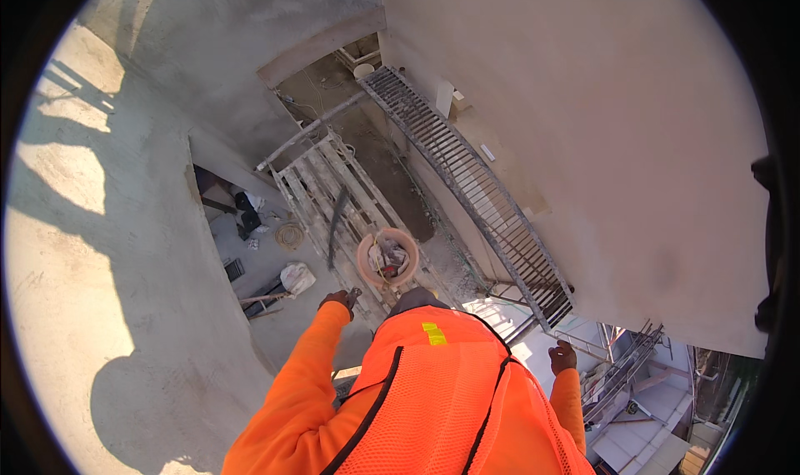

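My left hand (338,302) is closed in front of my body, over the plank platform. A small greyish piece shows at its fingertips, too small to name. Low on the right, my right hand (563,357) is closed beside the near end of a ladder-like metal frame (482,183) with many crossbars. What it grips, if anything, is hidden. Ahead of me a pinkish bucket (364,257) stands on the wooden planks (310,183), with rags or tools and something red inside. A dark strip (337,225) lies across the planks, left of the bucket.
Tall plastered walls rise on the left (158,225) and right (617,142). A long pole (312,131) crosses the platform's far end. Far below, a coiled hose (289,236) and a white sack (297,278) lie on the floor. Metal scaffolding (625,362) stands at lower right.
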`<state>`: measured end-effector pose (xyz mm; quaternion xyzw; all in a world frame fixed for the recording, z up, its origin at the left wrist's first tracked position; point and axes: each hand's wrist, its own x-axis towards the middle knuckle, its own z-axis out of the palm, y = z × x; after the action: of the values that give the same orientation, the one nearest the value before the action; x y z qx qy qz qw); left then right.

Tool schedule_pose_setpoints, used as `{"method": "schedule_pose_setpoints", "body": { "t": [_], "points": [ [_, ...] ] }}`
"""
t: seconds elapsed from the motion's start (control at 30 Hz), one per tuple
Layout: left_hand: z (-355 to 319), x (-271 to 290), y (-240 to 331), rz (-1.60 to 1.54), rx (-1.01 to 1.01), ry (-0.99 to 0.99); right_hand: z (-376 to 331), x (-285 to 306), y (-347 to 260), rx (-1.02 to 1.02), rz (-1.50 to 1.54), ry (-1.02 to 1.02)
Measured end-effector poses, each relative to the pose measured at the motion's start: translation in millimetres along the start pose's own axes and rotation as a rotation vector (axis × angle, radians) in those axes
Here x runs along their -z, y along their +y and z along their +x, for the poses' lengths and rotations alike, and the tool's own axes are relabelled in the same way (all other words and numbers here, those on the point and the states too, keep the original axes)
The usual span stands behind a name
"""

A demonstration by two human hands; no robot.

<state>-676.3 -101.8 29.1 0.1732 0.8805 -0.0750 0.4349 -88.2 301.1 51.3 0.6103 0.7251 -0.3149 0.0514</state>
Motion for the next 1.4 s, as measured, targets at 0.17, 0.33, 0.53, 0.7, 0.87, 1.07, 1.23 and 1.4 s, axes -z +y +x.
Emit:
{"method": "schedule_pose_setpoints", "body": {
  "t": [0.17, 0.33, 0.53, 0.7, 0.87, 1.07, 1.23, 1.4],
  "points": [
    [-46.4, -23.9, -10.1, -0.242, 0.181, 0.005, 38.0, -7.4, -43.3, 0.070, 0.088, -0.047],
    [-80.0, -39.7, 9.7, -0.191, 0.281, 0.004, 7.2, -52.6, -43.9, 0.159, 0.110, -0.261],
    [-89.0, -31.3, 30.3, -0.104, 0.231, 0.049, -49.9, -84.5, 9.5, -0.104, 0.059, -0.416],
    [-87.0, -8.7, 49.5, -0.074, 0.238, 0.107, -76.6, -97.1, 78.0, -0.319, -0.026, -0.330],
    [-75.5, -3.9, 69.8, -0.055, 0.173, 0.162, -99.6, -108.4, 116.6, -0.311, -0.028, -0.191],
    [-60.4, -15.3, 86.4, 0.002, -0.057, 0.086, -114.8, -134.2, 119.5, -0.182, 0.055, -0.353],
    [-46.4, -21.5, 96.6, -0.015, -0.145, 0.043, -124.5, -154.3, 106.5, -0.375, 0.100, -0.254],
    [-15.7, -9.3, 98.6, 0.092, -0.215, -0.011, -147.3, -147.9, 76.6, -0.425, 0.082, -0.203]
  ]
}}
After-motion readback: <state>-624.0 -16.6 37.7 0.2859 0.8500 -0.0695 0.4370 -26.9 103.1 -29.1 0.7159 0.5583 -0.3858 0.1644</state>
